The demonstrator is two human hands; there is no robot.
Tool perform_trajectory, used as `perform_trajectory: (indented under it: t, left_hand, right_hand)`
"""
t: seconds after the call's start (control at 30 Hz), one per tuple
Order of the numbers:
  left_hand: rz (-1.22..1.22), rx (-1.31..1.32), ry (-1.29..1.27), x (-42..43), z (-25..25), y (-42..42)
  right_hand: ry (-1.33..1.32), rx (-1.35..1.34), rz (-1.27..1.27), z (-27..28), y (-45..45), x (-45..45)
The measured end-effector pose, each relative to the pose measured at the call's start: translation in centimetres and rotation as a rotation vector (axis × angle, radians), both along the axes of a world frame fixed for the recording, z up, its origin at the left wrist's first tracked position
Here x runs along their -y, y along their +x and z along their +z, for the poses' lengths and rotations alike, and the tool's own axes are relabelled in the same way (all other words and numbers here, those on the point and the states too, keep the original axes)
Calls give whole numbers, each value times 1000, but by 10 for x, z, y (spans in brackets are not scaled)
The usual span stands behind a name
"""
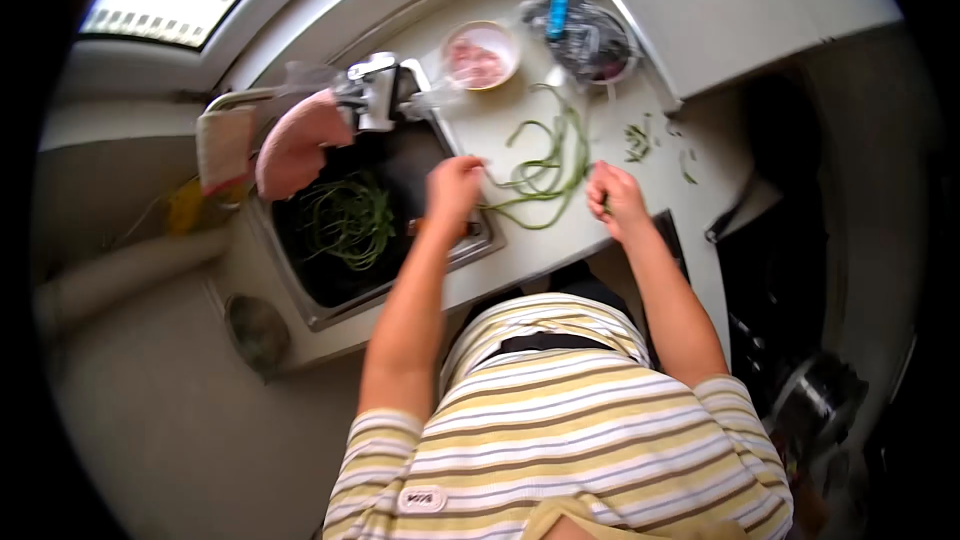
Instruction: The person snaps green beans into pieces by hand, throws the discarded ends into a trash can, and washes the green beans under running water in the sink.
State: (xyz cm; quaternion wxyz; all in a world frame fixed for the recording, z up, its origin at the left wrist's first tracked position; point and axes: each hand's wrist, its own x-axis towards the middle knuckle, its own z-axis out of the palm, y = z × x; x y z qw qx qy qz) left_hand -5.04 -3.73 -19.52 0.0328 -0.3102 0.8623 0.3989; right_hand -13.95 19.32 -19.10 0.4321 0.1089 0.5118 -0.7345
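While the left hand [457, 185] poised itself over the sink's near corner, fingertips drawn together, there was a thin green strand running right up to it, though the blur meant you couldn't tell whether those fingers had it pinched! And the right hand [615, 197], well apart across the bench [480, 130], was curled tight around a green piece, a sliver of it peeping out of the fist. Between the two hands, there they were, the long green beans [580, 155], looped loosely on the bench and stretching away beyond both, their right-hand curve just beside the right hand. Just past that same hand, slightly to its right, lay a scatter of short green bits [637, 142]. To the left of the left hand sat the sink [355, 307], and down in it a tangled heap of green strands [350, 220]! Beyond the left hand and off to its left stood the faucet [380, 90], with a pink cloth [300, 150] hanging beside it. Farther out, ahead of the gap between the hands, a bowl [505, 40] held pink meat [475, 62], and straight beyond the right hand bulged a dark plastic bag [590, 50], a blue handle [559, 8] lying across it.
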Motion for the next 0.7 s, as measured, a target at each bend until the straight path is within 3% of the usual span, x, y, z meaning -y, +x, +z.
perform_trajectory:
  t: [0.03, 0.07, 0.13, 0.2, 0.33, 0.37, 0.4, 0.43, 0.47, 0.5, 0.53, 0.7]
  left_hand:
    - [87, 34, 215, 13, -10, 11]
    - [-45, -152, 115, -33, -32, -27]
    - [-51, -160, 135, -48, -26, -37]
    - [11, -129, -47, -70, -30, -56]
    - [-193, 101, -258, -76, -53, -67]
    - [-170, 1, -331, -74, -62, -70]
    - [-114, 27, -292, -75, -60, -71]
    - [23, -40, 79, -74, -56, -64]
    - [4, -89, -52, -72, -52, -63]
    - [-5, -181, 1, -65, -50, -56]
    - [-5, -215, 363, -53, -27, -43]
    - [52, -278, 804, -35, 63, -11]
  right_hand:
    - [25, -17, -5, 6, 1, -13]
    - [15, -38, 4, 7, -2, -3]
    - [13, -25, -23, 13, -2, -3]
    - [41, -15, -30, 12, -7, -13]
    - [114, -9, -53, -3, -1, -17]
    - [109, -7, -59, 2, -4, -12]
    - [85, -26, -43, 0, -4, -13]
    - [150, 3, -21, -11, -5, -24]
    - [127, 0, -32, 6, -7, -17]
    - [113, 17, -16, 11, -11, -17]
    - [177, -48, 25, 11, -21, -18]
    - [166, -184, 195, 25, -44, 1]
